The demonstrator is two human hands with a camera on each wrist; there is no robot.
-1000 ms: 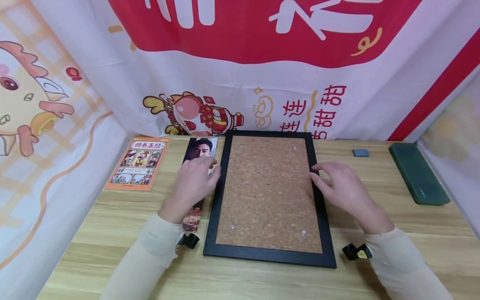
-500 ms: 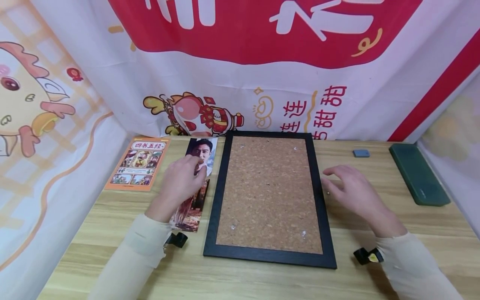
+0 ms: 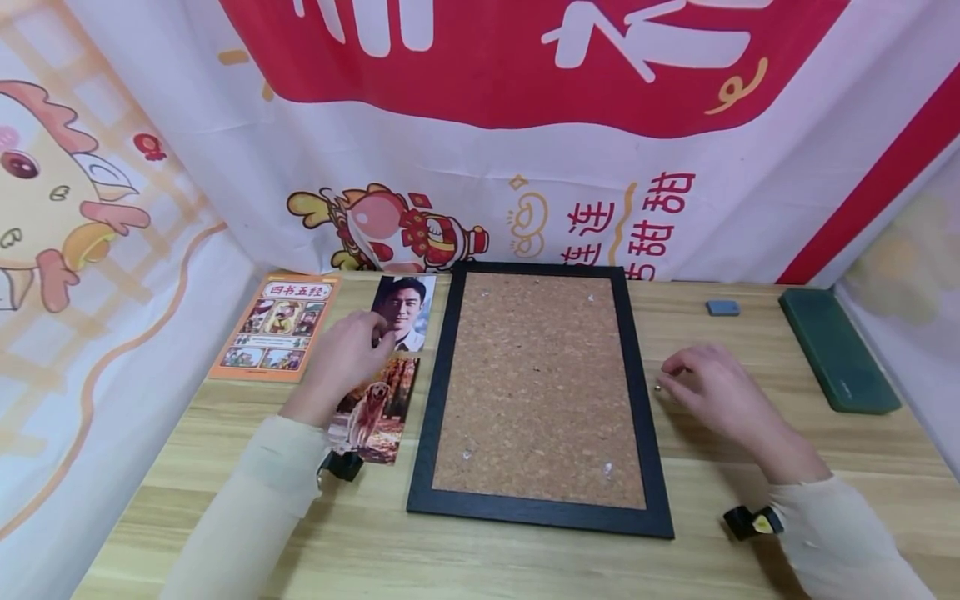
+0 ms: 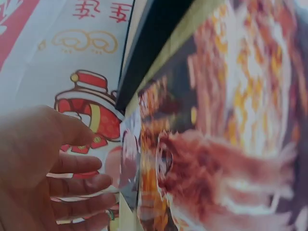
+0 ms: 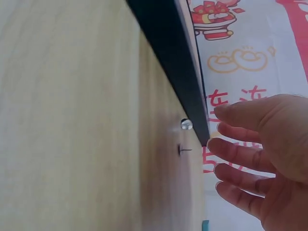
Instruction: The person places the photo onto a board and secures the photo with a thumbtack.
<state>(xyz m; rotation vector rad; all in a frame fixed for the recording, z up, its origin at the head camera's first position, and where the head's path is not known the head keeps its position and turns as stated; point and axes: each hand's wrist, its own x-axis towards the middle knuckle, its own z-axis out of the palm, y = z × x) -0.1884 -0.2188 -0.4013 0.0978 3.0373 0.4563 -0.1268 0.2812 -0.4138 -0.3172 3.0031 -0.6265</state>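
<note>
A person's left hand (image 3: pixel 341 360), fingers loose and apart, hovers by the portrait (image 3: pixel 408 310) and dog photo (image 3: pixel 378 408) left of the corkboard (image 3: pixel 536 417) mid-table (image 3: pixel 487 571); the right hand (image 3: pixel 716 390), fingers likewise parted, hangs near pins (image 5: pixel 186 124) beside the corkboard's right edge.

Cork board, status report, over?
Left hand empty, by the dog photo and portrait photo. Right hand empty, near two tacks. Cork board lying flat, bare of photos. No hand over it.
</note>
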